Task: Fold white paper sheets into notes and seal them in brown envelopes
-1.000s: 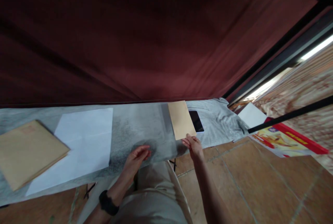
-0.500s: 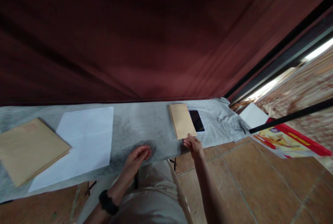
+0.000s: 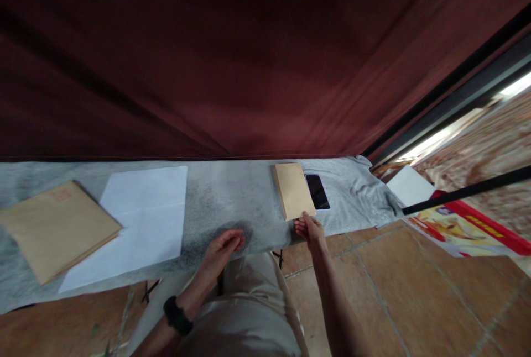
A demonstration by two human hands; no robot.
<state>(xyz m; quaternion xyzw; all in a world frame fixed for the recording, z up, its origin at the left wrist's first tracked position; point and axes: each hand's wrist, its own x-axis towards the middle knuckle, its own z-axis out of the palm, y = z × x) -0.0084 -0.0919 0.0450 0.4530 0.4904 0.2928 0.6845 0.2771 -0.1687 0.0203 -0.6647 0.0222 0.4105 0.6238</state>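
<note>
My right hand (image 3: 309,229) pinches the near edge of a small brown envelope stack (image 3: 293,190) that lies on the grey cloth-covered table (image 3: 232,202). A black phone (image 3: 317,191) lies flat just right of that stack. My left hand (image 3: 224,245) rests at the table's near edge with its fingers curled and nothing in it. A black band sits on my left wrist.
A white sheet of paper (image 3: 143,216) lies left of centre, and a large brown envelope (image 3: 56,227) overlaps it at the far left. A dark red curtain (image 3: 232,58) hangs behind the table. On the tiled floor to the right lie a white sheet (image 3: 409,185) and a red-edged printed poster (image 3: 464,224).
The small brown envelope stack came down flat onto the table beside the phone, my right hand staying on its near edge. The left hand has hardly moved.
</note>
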